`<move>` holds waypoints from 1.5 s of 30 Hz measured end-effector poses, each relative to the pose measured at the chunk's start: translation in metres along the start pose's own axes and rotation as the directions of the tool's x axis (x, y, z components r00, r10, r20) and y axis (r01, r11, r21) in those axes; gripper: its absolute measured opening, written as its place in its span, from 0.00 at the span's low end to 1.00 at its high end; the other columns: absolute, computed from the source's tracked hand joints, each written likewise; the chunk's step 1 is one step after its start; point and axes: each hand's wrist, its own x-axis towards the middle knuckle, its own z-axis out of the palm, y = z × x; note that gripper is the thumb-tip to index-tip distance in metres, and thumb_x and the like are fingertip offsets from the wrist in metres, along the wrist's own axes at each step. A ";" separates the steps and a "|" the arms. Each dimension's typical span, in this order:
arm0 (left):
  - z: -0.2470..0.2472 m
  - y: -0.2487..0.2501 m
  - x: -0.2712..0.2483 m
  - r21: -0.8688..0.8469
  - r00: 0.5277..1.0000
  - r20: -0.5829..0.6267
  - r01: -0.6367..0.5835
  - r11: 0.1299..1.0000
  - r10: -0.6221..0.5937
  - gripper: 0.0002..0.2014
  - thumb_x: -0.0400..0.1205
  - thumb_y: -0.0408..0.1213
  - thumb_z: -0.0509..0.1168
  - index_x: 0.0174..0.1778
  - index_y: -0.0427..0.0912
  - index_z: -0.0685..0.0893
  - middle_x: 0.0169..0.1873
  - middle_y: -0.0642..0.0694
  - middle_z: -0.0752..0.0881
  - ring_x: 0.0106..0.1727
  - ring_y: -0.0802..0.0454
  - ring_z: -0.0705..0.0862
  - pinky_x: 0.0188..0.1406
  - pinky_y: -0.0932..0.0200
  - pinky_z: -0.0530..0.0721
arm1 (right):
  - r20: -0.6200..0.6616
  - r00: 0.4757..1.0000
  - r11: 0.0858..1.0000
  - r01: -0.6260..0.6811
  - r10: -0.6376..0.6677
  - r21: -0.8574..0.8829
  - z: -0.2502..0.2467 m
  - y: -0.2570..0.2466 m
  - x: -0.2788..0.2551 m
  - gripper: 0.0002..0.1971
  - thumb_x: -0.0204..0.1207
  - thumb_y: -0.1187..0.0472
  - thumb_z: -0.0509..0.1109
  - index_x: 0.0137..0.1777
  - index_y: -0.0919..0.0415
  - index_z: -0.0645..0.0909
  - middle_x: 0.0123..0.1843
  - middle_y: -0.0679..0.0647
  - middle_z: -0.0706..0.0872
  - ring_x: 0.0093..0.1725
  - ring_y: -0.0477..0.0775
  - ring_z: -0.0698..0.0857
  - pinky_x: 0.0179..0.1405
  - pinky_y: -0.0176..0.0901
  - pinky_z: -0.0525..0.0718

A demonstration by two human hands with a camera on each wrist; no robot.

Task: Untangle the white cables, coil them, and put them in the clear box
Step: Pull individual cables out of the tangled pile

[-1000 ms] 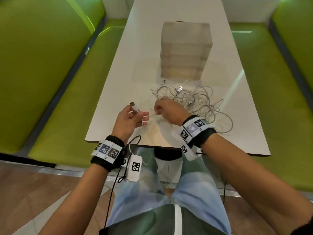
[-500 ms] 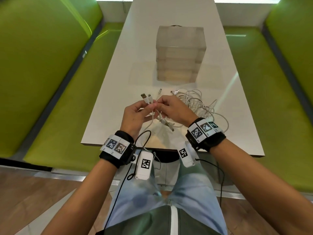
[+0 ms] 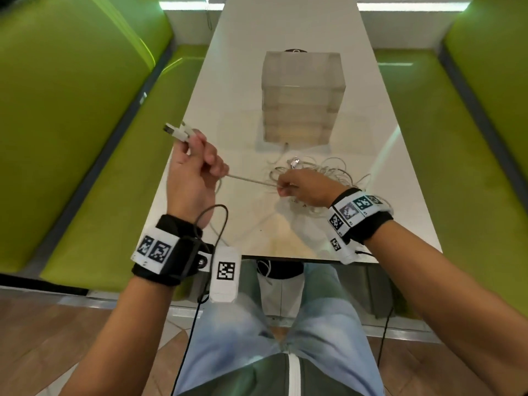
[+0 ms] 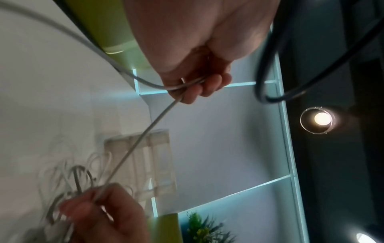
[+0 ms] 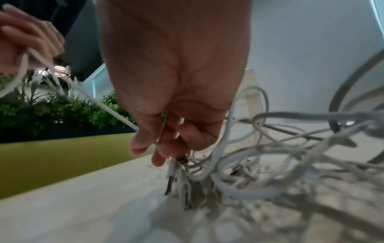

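Booth seating in a café or office lounge: a long white desk [image 3: 288, 30] between green padded benches [image 3: 94, 172] left and right, wood-look floor [image 3: 43, 338] near, plants [image 5: 51, 110] and a round ceiling lamp [image 4: 322, 118].

Tangled white cables [image 3: 320, 178] lie before clear box [image 3: 301, 95].

No legible text, brand, number or sign appears in any view. The only markings are black-and-white square coded tags: on the left wristband [image 3: 155, 250], on the right wristband [image 3: 354, 208], and 1 on the white module [image 3: 225, 271] hanging at the left wrist. They carry patterns, not characters.
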 end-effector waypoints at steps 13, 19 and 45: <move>0.001 -0.056 -0.001 0.768 0.962 0.132 0.053 0.638 -0.238 0.14 0.83 0.44 0.65 0.43 0.35 0.81 0.27 0.51 0.68 0.29 0.56 0.66 0.33 0.57 0.67 | -0.359 0.933 0.916 0.137 0.008 0.377 -0.013 -0.023 0.000 0.08 0.81 0.58 0.65 0.42 0.57 0.83 0.31 0.43 0.81 0.28 0.39 0.77 0.31 0.33 0.75; 0.006 -0.050 0.001 0.535 0.996 -0.008 0.078 0.841 -0.088 0.10 0.88 0.41 0.56 0.43 0.44 0.78 0.33 0.53 0.77 0.31 0.62 0.71 0.29 0.64 0.68 | -0.165 0.986 0.965 0.071 -0.030 0.253 -0.003 -0.021 -0.001 0.06 0.81 0.59 0.65 0.48 0.60 0.82 0.41 0.46 0.84 0.40 0.43 0.82 0.40 0.37 0.79; 0.025 -0.052 0.003 0.502 0.962 -0.026 0.249 0.828 -0.273 0.12 0.82 0.41 0.67 0.40 0.42 0.71 0.25 0.47 0.73 0.17 0.60 0.69 0.17 0.65 0.68 | -0.163 0.975 0.934 0.195 -0.152 0.299 -0.009 -0.027 -0.015 0.08 0.76 0.62 0.71 0.39 0.65 0.84 0.33 0.50 0.86 0.28 0.38 0.79 0.30 0.25 0.73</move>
